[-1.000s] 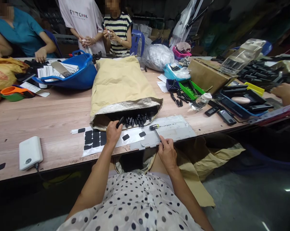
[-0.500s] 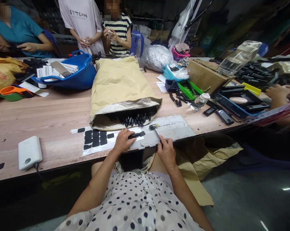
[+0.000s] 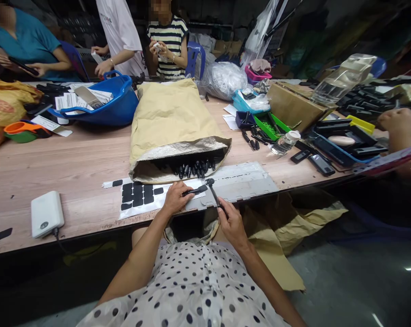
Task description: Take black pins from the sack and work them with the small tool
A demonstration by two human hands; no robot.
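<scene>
My left hand (image 3: 176,198) is closed on a slim black part (image 3: 194,190), pressing it flat on a grey metal plate (image 3: 246,181) at the table's near edge. My right hand (image 3: 230,223) grips the handle of a small hammer (image 3: 213,192); its head sits right at the tip of the black part. Just behind lies an open brown paper sack (image 3: 173,127) with several black parts (image 3: 195,169) spilling from its mouth. A white sheet with black adhesive pads (image 3: 139,196) lies left of my left hand.
A white power bank (image 3: 46,213) rests at the near left. A blue basin (image 3: 103,102) with papers, an orange-and-green scoop (image 3: 19,131) and a yellow sack (image 3: 2,106) stand at the far left. Trays of black parts (image 3: 345,141), a bottle (image 3: 283,143) and a cardboard box (image 3: 294,106) fill the right. Other people work around the table.
My left hand took a black part from the sack and laid it on the plate. The hammer head has swung left onto the part's tip. The standing person moved left.
</scene>
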